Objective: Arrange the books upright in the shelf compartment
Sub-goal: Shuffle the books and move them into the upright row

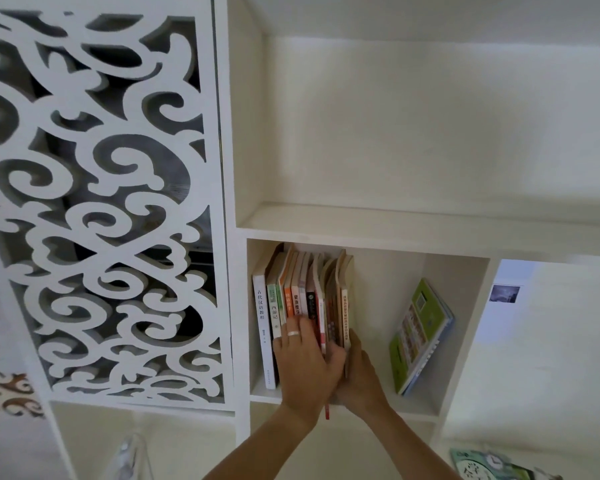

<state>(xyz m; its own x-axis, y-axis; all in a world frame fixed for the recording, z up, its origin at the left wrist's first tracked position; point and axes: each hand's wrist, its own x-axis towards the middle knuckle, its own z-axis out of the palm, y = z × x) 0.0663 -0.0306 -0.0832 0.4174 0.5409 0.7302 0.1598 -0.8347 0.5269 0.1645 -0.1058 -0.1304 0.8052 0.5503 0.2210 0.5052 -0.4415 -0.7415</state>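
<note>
In the shelf compartment [465, 306] before you, most of the work looks done: a row of books [302, 299] stands upright against the left wall, spines outward. Your left hand [303, 362] lies on the spines with fingers extended, pressing rather than gripping; a ring shows on one finger. Your right hand [359, 372] sits at the row's right end against the outermost book, but whether its fingers curl round that book cannot be told, as they are hidden. A red edge [327, 412] hangs below the shelf lip between your hands; what it belongs to is unclear. Outstanding, in my judgement: the green book [420, 336] leans well apart against the right wall and is not yet upright. Nothing stands between it and the row. Noted nearby: a carved white lattice panel [101, 202] to the left, and another book [489, 465] at the lower right.
</note>
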